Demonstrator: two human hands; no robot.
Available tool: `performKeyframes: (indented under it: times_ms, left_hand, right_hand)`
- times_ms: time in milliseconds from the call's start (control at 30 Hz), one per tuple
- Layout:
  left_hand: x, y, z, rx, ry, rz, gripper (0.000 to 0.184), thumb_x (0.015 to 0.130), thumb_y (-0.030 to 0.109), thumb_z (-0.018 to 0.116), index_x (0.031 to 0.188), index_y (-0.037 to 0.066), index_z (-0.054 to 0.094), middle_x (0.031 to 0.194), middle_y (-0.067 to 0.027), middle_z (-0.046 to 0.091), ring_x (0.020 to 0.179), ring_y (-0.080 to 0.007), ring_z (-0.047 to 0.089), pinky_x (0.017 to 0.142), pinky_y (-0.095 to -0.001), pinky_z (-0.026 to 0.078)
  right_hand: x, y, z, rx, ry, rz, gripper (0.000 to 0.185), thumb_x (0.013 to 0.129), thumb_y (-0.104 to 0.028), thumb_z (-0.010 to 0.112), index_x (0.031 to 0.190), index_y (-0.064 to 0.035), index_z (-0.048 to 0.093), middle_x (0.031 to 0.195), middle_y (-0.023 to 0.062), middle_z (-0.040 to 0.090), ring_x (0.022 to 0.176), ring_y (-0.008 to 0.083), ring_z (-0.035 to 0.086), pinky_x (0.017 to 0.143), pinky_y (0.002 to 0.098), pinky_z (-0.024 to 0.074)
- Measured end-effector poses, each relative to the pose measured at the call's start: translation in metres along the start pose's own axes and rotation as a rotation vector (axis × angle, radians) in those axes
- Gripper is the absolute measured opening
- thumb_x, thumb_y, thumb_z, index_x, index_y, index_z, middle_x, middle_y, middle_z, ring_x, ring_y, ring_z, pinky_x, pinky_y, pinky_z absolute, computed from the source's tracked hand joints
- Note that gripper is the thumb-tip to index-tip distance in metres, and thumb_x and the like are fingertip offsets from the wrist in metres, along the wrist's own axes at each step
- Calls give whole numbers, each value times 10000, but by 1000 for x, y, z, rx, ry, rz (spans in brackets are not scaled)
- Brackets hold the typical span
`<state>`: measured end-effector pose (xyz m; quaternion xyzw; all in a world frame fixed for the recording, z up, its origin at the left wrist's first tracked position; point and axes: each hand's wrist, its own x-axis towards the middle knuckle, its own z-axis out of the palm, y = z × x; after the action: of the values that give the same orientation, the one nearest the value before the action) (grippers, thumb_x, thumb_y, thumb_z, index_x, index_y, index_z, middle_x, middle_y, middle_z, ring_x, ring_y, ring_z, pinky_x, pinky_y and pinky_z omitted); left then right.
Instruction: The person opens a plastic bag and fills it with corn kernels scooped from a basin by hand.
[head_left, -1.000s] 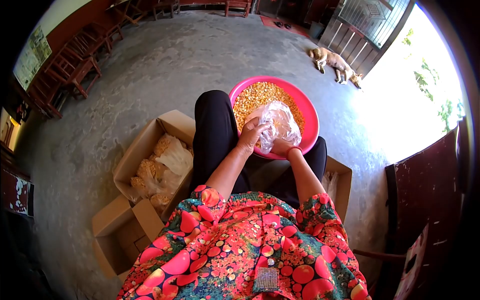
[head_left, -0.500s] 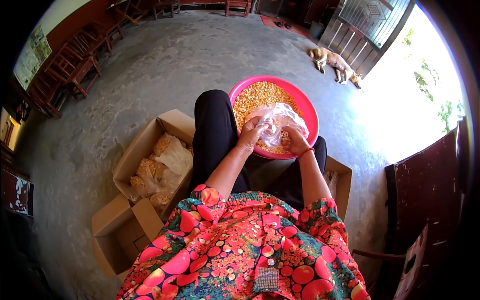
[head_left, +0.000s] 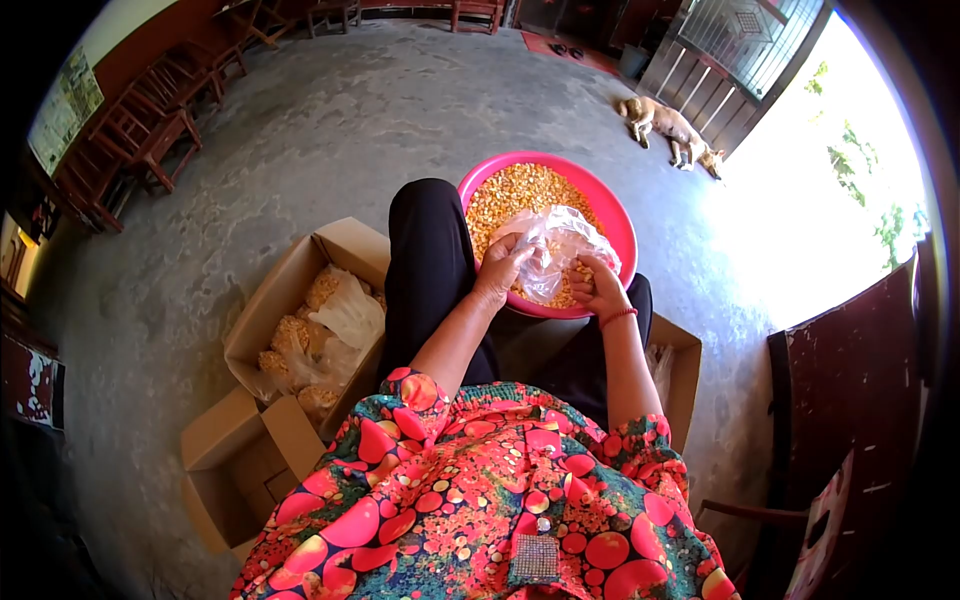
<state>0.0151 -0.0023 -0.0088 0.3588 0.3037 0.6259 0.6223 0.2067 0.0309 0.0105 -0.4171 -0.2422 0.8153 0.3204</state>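
Observation:
A clear plastic bag [head_left: 556,240] rests over dried corn kernels [head_left: 522,190] in a pink basin [head_left: 624,230]. My left hand [head_left: 500,266] is closed on the bag's near left side, pinching the plastic between thumb and fingers. At the bag's right edge, my right hand [head_left: 602,290] is closed with its fingers curled over the kernels. What those fingers hold is too small to make out, though orange kernels show beside them. A red bracelet circles the right wrist. The basin sits between my knees.
To the left, a cardboard box [head_left: 262,310] holds several bags of corn, beside another open box [head_left: 225,445]. A third box [head_left: 682,375] is by my right leg. A dog [head_left: 672,130] lies near the bright doorway. Wooden chairs [head_left: 150,135] line the left wall.
My right hand has drawn slightly down and right from the bag, its fingers now more curled. My left hand and the bag stay almost still.

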Motion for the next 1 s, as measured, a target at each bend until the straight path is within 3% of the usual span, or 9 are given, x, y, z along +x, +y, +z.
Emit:
performKeyframes:
  times_ms: [300,433,500,567,600,700,867,967,1000]
  left_hand:
    - [0,-2,0,18,2,11,110,782,89,521,852,29,580,759,-33,599,663,-102,566,626,-228,457]
    - [1,-3,-2,37,-23,21,113,793,100,516,862,34,577,753,-38,604,647,-97,569,593,-224,455]
    - [-1,2,1,35,-11,2,113,798,104,514,864,36,575,757,-42,607,641,-98,571,579,-223,453]
    - [-3,5,4,31,2,-18,113,802,109,511,865,38,573,761,-46,610,634,-99,574,566,-222,451]
    - [-4,6,4,19,14,-28,113,805,114,510,865,40,571,768,-50,613,628,-102,575,558,-220,447]
    - [-4,6,4,11,27,-42,110,809,113,505,868,45,568,767,-51,613,619,-104,576,552,-217,446]
    - [1,-3,-1,28,16,7,122,806,89,491,890,39,563,751,-44,600,637,-102,577,556,-219,454]
    - [0,-1,1,14,13,48,190,790,57,484,970,24,537,779,-49,590,663,-101,575,559,-223,463]
    - [-3,5,4,-13,34,18,233,782,45,484,1012,22,516,819,-57,584,667,-108,574,577,-226,466]
  right_hand:
    - [6,-15,23,35,99,-262,132,839,-185,440,842,-58,474,591,22,429,399,37,260,338,143,211]
    - [35,-14,22,131,135,-376,123,824,-141,458,868,-33,495,704,63,510,513,116,448,444,213,388]
    - [33,-12,30,184,205,-376,146,810,-132,477,904,-27,514,800,85,551,662,174,528,587,278,445]
    - [41,-7,17,-1194,79,-962,187,817,-110,474,978,-20,506,926,79,558,827,157,542,715,283,452]
    - [41,-9,22,-523,101,-514,219,824,-101,461,1026,-27,501,995,61,545,892,141,522,742,276,442]
    - [9,-14,46,-396,120,-409,232,822,-190,469,991,-49,540,892,23,568,811,148,539,691,294,441]
    - [-19,-19,31,-578,-31,-169,242,823,-211,490,994,-48,538,835,57,575,635,107,555,520,238,457]
    - [2,-11,-8,-954,34,-177,308,783,-200,551,1038,-30,518,890,77,576,717,122,563,580,230,459]
    - [14,-7,-24,-1140,21,-379,399,743,-177,594,1091,-13,487,942,91,571,815,136,555,653,230,453]
